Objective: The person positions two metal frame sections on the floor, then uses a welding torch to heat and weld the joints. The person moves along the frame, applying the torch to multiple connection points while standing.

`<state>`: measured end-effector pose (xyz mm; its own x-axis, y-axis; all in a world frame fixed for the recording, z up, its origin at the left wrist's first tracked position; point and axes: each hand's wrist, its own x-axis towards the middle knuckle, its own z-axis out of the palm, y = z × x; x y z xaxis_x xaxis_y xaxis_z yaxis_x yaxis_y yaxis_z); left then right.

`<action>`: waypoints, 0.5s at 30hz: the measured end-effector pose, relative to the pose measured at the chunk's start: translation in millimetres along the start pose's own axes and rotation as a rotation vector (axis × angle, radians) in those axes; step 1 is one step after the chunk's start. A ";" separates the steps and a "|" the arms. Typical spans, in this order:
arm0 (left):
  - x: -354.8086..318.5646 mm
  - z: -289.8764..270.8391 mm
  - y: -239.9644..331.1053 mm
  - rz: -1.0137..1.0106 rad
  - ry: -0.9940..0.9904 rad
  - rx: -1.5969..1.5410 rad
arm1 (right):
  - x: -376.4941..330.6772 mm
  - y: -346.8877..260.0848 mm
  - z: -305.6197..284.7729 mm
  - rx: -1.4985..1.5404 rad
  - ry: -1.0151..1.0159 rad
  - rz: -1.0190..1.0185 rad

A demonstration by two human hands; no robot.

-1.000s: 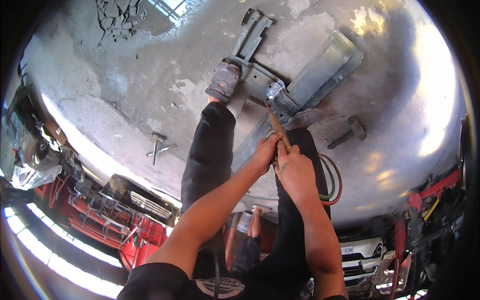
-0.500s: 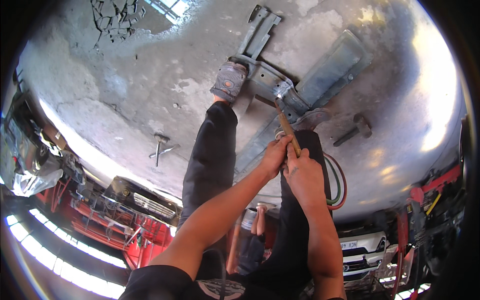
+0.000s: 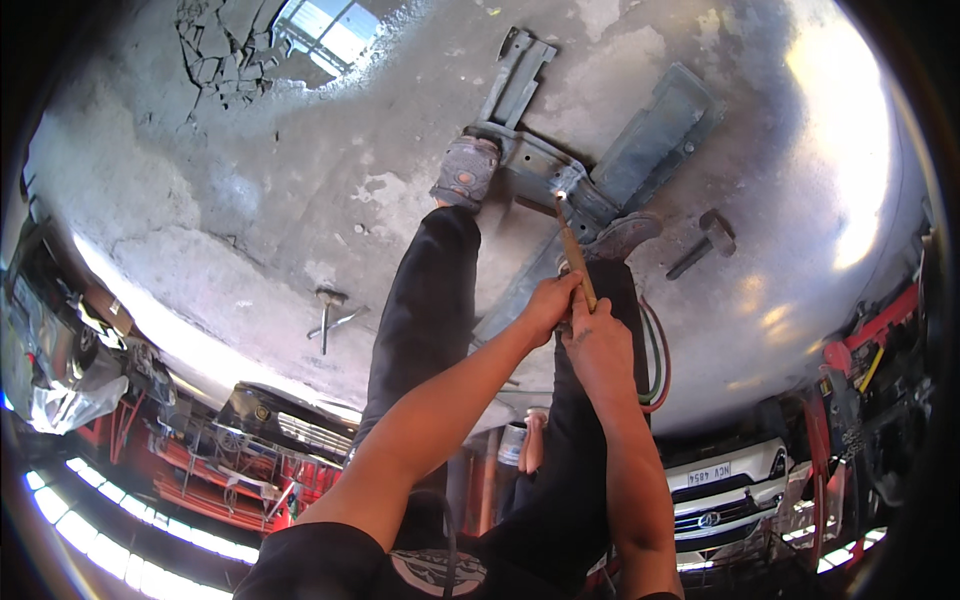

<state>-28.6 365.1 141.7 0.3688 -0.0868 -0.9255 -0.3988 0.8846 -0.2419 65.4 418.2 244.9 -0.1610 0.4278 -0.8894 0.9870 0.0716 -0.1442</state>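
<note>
Bright daylight glares off the concrete floor [image 3: 250,180] at right; fisheye bends the dark rim; focus sharp

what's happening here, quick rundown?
A person stands over grey metal brackets lying on a concrete floor, one shoe planted on them. Both the left hand and the right hand grip a wooden-handled tool, its tip on the metal. A hammer lies on the floor to the right.

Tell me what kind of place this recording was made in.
Most likely a vehicle repair or metalwork shop. Both hands, left hand and right hand, grip a wooden-handled hammer over grey steel parts on a cracked concrete floor; a parked car shows behind.
</note>
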 end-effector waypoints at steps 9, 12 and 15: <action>-15.1 -26.5 -4.6 0.060 -0.154 0.166 | -19.8 -1.5 4.6 0.038 0.021 0.013; -10.6 -26.2 -7.9 0.089 -0.125 0.190 | -16.7 6.8 18.4 0.009 0.058 -0.023; -10.3 -28.2 -17.4 0.080 -0.091 0.186 | -13.8 15.0 24.1 -0.026 0.102 -0.047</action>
<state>-49.1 337.7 147.2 0.4195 0.0213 -0.9075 -0.2713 0.9570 -0.1030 82.5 391.7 244.5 -0.2079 0.5130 -0.8328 0.9781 0.1170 -0.1721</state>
